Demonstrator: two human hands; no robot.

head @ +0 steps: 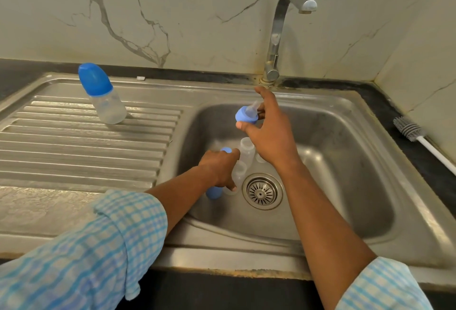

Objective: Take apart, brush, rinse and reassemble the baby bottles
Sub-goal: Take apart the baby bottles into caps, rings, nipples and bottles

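Far left, on the ribbed drainboard of the sink (74, 149), a capped bottle (102, 94) stands with its blue cap on, leaning a touch, well apart from the action. Into the basin now: the left grip (219, 168) is down low beside the drain (262, 191), fingers curled onto a clear bottle body (238, 172) lying there, and whether it is clasped or only touched I cannot tell. A loose blue cap (213, 192) lies just under that wrist, and another blue piece (226, 150) peeks out past the knuckles. A second clear body (247, 149) stands just behind, mouth up. Higher, over the basin, the right grip (269, 132) pinches a blue collar (246, 114) with its clear teat pointing up and away, thumb below, fingers behind. Above it the tap (281, 33) arches over, no water visible. Far right, a grey brush (408, 130) with a white handle lies on the dark counter (439, 179) by the wall
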